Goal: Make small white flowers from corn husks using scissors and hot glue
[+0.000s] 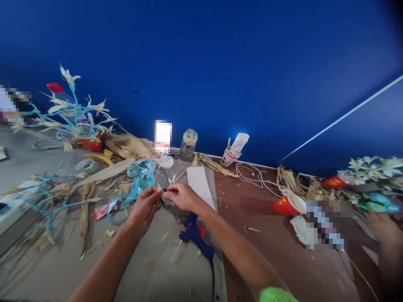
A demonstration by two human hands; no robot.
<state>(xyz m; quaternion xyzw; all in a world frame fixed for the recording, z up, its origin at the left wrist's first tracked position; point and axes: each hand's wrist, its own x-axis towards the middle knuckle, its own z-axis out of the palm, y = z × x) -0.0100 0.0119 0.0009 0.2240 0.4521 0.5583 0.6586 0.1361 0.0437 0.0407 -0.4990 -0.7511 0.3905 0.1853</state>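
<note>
In front of me my left hand (147,206) and my right hand (182,196) meet, fingertips pinched close together. Between them is a small pale piece of dried husk (163,195), partly hidden by the fingers. Light blue ribbon (141,178) lies loosely heaped just beyond my left hand. Scissors (171,178) rest behind the hands, their handles hard to make out. Below my right forearm lies a blue glue gun (197,237), its cord running toward me. A white sheet (200,186) sits beyond my right wrist.
At left, blue-wrapped branches with pale husk flowers (74,113) stand in a red cup (92,143). A glass jar (189,144) is by the blue wall. Rightward are a tipped red paper cup (288,204), white cable (260,178) and another person's hand (385,230).
</note>
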